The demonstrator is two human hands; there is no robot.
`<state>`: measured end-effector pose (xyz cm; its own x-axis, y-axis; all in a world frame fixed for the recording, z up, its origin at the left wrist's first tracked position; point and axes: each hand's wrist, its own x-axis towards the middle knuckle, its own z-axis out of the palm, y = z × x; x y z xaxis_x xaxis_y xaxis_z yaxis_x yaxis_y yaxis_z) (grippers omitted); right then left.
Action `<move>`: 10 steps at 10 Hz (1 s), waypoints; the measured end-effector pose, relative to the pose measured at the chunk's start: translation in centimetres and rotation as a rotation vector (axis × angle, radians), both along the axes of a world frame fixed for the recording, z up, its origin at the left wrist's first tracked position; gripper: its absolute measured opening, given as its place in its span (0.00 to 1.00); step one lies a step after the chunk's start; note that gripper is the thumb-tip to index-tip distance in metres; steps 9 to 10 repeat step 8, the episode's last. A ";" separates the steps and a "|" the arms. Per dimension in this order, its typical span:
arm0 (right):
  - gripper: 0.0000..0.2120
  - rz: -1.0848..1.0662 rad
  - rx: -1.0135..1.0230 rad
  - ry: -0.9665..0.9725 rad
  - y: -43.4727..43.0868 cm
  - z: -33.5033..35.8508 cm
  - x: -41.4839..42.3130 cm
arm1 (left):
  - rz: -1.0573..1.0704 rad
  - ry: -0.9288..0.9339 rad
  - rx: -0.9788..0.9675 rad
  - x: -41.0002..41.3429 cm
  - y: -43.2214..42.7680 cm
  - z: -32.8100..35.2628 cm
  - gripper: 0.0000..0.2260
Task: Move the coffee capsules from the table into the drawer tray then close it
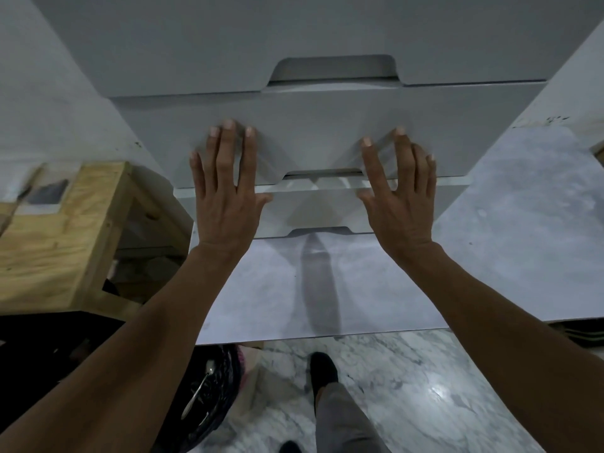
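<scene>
With a wooden box [65, 230] left of the table [506, 223] and a black basket [212, 393] under its edge, your left hand [225, 204] and right hand [400, 204] press flat, fingers straight, on the white drawer [310, 132], whose inside is hidden.

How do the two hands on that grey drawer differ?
The left hand keeps its fingers close together; the right hand splays its forefinger wide. The left hand reaches slightly higher up the drawer than the right hand. Both press flat on it, fingers straight.
</scene>
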<state>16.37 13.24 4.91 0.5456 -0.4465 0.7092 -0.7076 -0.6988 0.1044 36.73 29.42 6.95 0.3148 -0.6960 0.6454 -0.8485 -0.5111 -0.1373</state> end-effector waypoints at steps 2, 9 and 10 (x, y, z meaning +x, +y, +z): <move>0.38 0.010 -0.074 -0.071 -0.9 -1.4 0.9 | -0.008 -0.073 -0.056 0.9 -0.8 -1.0 0.49; 0.38 0.071 0.136 0.061 1.0 0.3 -0.6 | -0.067 0.029 0.101 -0.2 1.3 1.0 0.40; 0.38 0.071 0.136 0.061 1.0 0.3 -0.6 | -0.067 0.029 0.101 -0.2 1.3 1.0 0.40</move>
